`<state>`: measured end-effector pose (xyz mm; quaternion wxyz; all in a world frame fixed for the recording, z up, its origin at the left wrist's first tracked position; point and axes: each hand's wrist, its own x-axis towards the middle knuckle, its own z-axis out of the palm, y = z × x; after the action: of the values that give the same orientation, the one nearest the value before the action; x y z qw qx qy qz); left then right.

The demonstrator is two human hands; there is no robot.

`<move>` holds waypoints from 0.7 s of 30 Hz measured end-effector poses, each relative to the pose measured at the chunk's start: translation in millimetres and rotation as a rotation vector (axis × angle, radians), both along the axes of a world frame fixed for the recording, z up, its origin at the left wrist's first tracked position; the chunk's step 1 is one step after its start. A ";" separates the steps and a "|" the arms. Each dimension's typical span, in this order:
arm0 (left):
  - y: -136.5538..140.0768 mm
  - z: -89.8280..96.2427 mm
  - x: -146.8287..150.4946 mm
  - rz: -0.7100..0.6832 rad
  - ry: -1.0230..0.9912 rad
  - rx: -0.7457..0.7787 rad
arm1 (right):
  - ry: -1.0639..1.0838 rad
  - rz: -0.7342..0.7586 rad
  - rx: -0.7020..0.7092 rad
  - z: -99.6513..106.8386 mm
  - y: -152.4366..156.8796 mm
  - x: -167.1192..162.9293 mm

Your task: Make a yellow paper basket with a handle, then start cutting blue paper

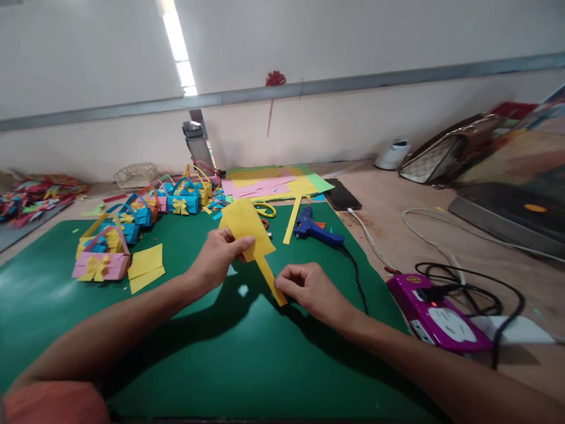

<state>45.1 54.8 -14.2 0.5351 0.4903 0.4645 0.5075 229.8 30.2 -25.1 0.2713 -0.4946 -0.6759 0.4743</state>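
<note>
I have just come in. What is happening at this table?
A person's left hand holds a yellow paper piece above a green mat. The right hand pinches a narrow yellow strip near its lower end; the strip reaches down from the paper piece, but I cannot tell whether the two are joined. Small paper baskets with handles stand to the left, and a blue glue gun lies on the mat beyond the right hand.

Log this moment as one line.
left hand: holding yellow paper | right hand: pinching yellow strip near lower end | blue glue gun: lying on green mat
</note>
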 end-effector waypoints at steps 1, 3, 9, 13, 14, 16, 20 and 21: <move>3.1 0.7 -6.1 0.035 0.006 0.016 | -0.031 0.022 0.011 0.5 0.2 -1.2; 11.6 2.1 -17.4 0.099 -0.024 0.018 | -0.068 0.048 0.080 5.7 4.4 -5.3; 41.2 2.1 -41.3 0.133 -0.123 -0.004 | -0.412 0.036 0.486 26.6 69.8 -31.3; 49.2 -1.9 -48.0 0.082 -0.117 -0.031 | -0.638 0.058 0.545 17.0 127.7 -50.5; 49.4 -2.3 -48.2 0.065 -0.117 -0.041 | -0.693 0.079 0.545 13.0 138.3 -54.4; 48.6 -1.7 -47.2 0.021 -0.115 -0.064 | -0.776 0.126 0.544 5.7 153.7 -60.6; 45.9 2.2 -43.9 -0.056 -0.111 -0.120 | -0.863 0.186 0.530 -0.4 170.4 -67.3; 45.7 2.8 -43.5 -0.067 -0.110 -0.133 | -0.870 0.199 0.520 -0.3 173.7 -67.9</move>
<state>1.6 100.5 -11.3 0.6080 0.4404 0.4504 0.4833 161.9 203.9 -25.4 0.0326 -0.4957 -0.8655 0.0643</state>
